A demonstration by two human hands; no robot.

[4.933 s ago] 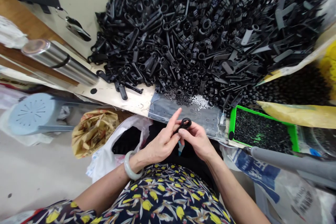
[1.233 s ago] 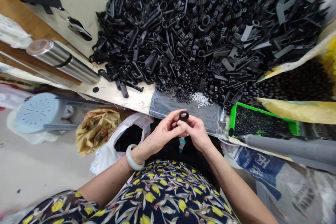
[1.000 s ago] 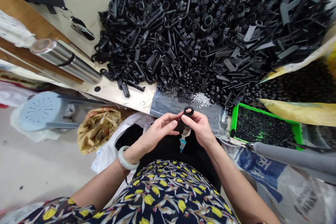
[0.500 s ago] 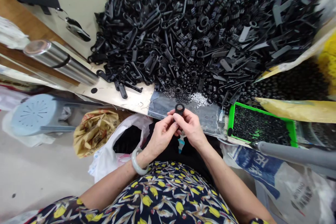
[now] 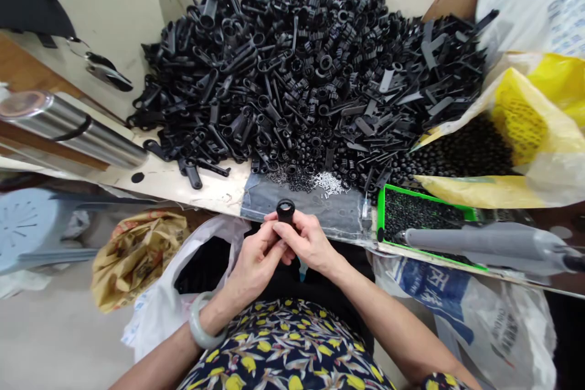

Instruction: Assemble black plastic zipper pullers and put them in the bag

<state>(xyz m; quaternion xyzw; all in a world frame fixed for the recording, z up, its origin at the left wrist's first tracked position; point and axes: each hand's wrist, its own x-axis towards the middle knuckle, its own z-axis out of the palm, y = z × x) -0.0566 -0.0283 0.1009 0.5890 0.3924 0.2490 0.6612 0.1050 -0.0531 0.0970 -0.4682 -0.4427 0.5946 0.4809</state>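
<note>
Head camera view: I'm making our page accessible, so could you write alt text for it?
A person's left hand and right hand hold a black ring-topped part near the front edge of a workbench. Beyond lie a large heap of black parts and a pile of silver pins, with a green tray to the right.

Wears dk yel.-floral top (image 5: 278, 347) & pale bangle (image 5: 195, 322).

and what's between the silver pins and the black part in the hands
In the head view, just the dark grey sheet lies between the silver pins and the black part.
</note>
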